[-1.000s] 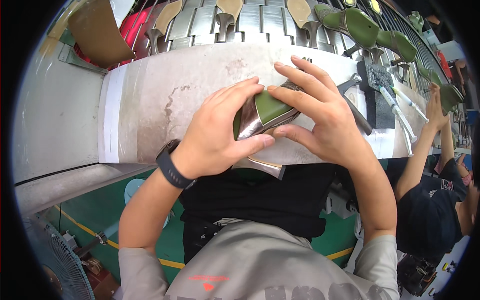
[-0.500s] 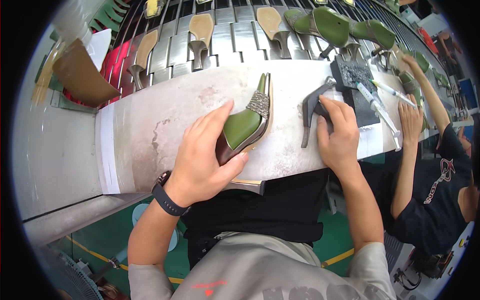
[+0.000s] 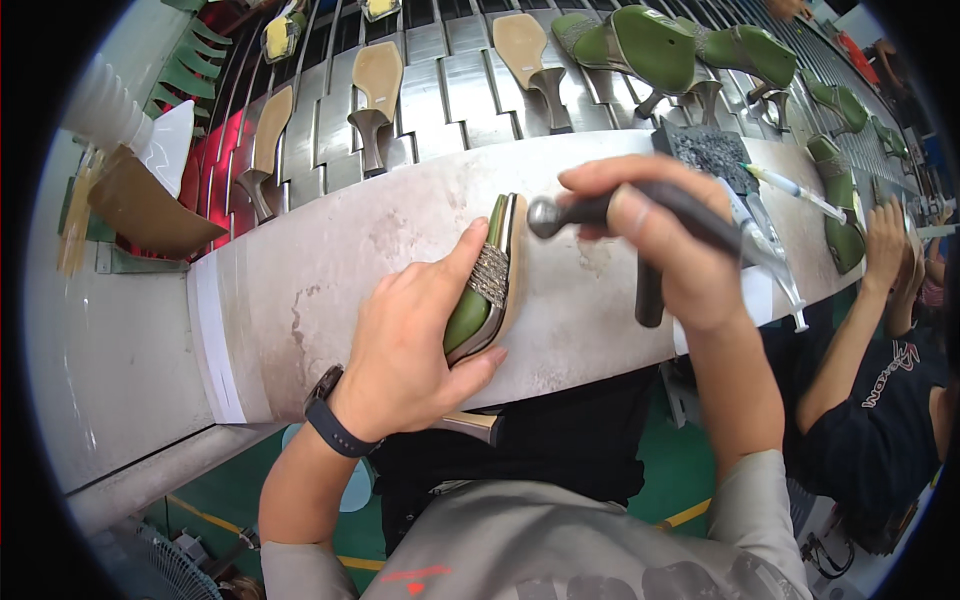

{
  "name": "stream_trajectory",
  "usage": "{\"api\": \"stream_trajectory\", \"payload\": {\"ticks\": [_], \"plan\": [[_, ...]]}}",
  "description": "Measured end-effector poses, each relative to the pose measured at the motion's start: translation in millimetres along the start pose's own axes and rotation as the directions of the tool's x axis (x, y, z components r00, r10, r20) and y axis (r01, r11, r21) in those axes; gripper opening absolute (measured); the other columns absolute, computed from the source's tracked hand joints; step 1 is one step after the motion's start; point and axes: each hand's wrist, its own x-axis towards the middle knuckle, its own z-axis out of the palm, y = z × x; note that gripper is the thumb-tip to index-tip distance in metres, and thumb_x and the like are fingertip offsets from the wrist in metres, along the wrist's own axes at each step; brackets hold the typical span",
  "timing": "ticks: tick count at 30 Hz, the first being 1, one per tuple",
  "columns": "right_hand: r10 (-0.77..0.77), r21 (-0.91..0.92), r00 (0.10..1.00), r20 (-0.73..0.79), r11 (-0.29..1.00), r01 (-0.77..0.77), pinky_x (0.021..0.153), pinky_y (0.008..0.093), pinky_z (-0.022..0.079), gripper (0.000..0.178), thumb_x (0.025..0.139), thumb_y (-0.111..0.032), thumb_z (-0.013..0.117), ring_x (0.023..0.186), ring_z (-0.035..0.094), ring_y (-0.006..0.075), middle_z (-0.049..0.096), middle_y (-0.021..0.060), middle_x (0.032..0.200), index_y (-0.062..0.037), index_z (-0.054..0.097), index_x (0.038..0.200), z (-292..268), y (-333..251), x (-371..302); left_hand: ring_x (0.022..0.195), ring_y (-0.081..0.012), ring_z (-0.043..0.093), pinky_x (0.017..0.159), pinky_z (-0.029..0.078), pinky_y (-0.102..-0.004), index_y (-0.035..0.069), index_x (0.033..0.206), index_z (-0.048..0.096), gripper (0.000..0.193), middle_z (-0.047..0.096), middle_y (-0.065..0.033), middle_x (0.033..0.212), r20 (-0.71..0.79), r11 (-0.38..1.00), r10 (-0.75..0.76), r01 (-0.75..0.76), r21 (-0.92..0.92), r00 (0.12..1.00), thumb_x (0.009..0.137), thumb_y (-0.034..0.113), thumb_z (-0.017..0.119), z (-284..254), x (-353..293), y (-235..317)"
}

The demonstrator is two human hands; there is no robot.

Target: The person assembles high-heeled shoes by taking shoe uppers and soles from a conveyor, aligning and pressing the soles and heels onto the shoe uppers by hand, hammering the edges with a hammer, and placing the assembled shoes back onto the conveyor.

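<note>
My left hand [image 3: 405,345] is wrapped round a green high-heeled shoe [image 3: 465,325], pressing it on its side against the worktable. A sparkling woven band crosses the shoe, and its tan sole faces right. The shoe's heel [image 3: 480,428] sticks out past the table's near edge, below my hand. My right hand [image 3: 680,240] is closed on a dark hammer [image 3: 690,205], raised above the table and smeared by motion. The hammer's round metal face [image 3: 545,217] points left, just right of the shoe and apart from it; its short grip hangs below my fingers.
Tan-soled heeled shoes [image 3: 377,80] and green shoes [image 3: 650,50] stand on the slatted metal conveyor [image 3: 430,95] beyond the pale worktable [image 3: 340,260]. A dark block [image 3: 705,150] and syringes [image 3: 790,190] lie at right. A co-worker's hands [image 3: 885,245] are farther right; a brown curved sheet [image 3: 150,210] is at left.
My right hand has lifted the hammer off the table and brought its face left, near the shoe. The shoe has turned slightly and shifted left and nearer in my left hand.
</note>
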Motion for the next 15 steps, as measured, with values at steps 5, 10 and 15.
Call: {"api": "stream_trajectory", "payload": {"ticks": [5,10,15], "plan": [[0.186,-0.363,0.954,0.237,0.927,-0.090,0.090,0.0312,0.058,0.026,0.093,-0.015,0.074,0.102,0.075,0.0182,0.081,0.0152,0.107,0.0049,0.076,0.109,3,-26,35,0.097,-0.0366,0.064,0.090,0.049,-0.0448,-0.004,0.165,0.036,0.107,0.069,-0.0184,0.114,-0.039,0.998,0.057,-0.057,-0.016,0.998,0.072,0.012,0.085,0,2,-2],[0.315,-0.351,0.904,0.288,0.913,-0.206,0.091,0.0328,0.058,0.030,0.085,-0.018,0.078,0.098,0.076,0.0188,0.081,0.0168,0.104,0.0056,0.076,0.105,15,-37,27,0.096,-0.0374,0.064,0.091,0.050,-0.0445,-0.008,0.164,0.036,0.107,0.068,-0.0189,0.114,-0.066,0.998,0.059,-0.060,-0.011,0.996,0.071,0.010,0.085,0,0,-5],[0.234,-0.415,0.889,0.394,0.908,-0.055,0.091,0.0367,0.061,0.036,0.080,-0.020,0.082,0.095,0.079,0.0285,0.081,0.0222,0.105,0.0062,0.075,0.103,14,-37,15,0.098,-0.0369,0.065,0.091,0.050,-0.0441,-0.007,0.163,0.039,0.106,0.069,-0.0199,0.122,-0.092,0.995,0.091,-0.094,-0.031,0.992,0.069,0.008,0.086,2,0,-8]]}}
